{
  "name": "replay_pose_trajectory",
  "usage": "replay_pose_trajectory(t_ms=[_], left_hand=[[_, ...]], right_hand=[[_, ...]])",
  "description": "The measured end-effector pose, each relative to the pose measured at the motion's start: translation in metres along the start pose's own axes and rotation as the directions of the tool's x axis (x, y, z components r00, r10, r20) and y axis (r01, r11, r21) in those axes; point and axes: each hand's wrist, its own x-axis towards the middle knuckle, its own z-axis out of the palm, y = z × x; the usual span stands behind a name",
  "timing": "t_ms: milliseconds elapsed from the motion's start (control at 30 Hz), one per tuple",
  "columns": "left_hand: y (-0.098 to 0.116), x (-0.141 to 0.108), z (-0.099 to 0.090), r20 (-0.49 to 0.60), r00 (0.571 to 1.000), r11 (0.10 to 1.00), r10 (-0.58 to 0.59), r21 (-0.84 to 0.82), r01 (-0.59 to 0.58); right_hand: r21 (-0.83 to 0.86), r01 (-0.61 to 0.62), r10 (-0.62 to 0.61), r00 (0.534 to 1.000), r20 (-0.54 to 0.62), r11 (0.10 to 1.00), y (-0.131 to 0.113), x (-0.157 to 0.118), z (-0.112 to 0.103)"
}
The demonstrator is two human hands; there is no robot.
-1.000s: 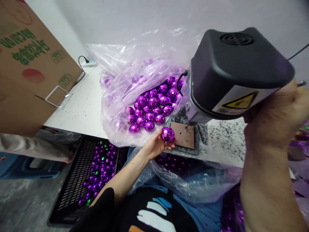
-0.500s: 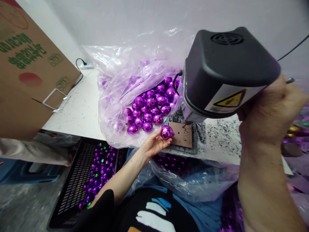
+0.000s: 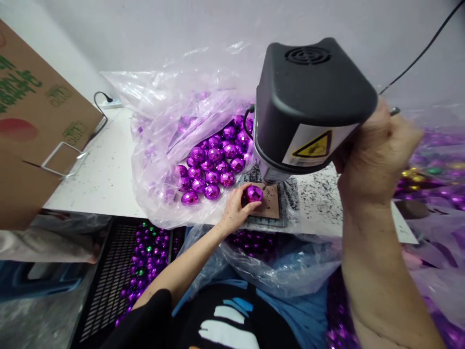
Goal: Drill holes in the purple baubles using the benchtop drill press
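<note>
A shiny purple faceted ball (image 3: 255,194) rests at the brown square plate (image 3: 271,205) of a black drill press (image 3: 312,87). My left hand (image 3: 237,209) grips this ball from the left, thumb in front and fingers behind. The bit of the press is just right of the ball. My right hand (image 3: 378,150) is raised at the right side of the press, its fingers wrapped round a lever (image 3: 395,111) that shows only at its tip. Several purple balls (image 3: 215,155) lie in an open clear plastic bag (image 3: 152,194) left of the plate.
A cardboard box (image 3: 39,126) stands at the left of the white table (image 3: 105,184). Below is a black crate (image 3: 105,291) with purple and green balls. Plastic bags with coloured balls (image 3: 417,182) are at the right. A person's leg (image 3: 47,246) shows at lower left.
My left hand has turned from palm-up to a side grip and brought the ball onto the brown plate, by the bit. The whole view has shifted, so things appear further left.
</note>
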Motion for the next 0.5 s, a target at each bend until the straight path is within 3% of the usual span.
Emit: replay_pose_trajectory(t_ms=[200,500], left_hand=[[-0.004,0.006,0.011,-0.052,0.980,0.962,0.193,0.208,-0.178],[0.001,0.006,0.010,0.053,0.951,0.929,0.304,0.204,-0.308]], right_hand=[[0.022,0.002,-0.002,1.000,0.001,1.000,0.000,0.000,0.001],[0.003,0.002,-0.002,1.000,-0.025,1.000,0.000,-0.002,0.001]])
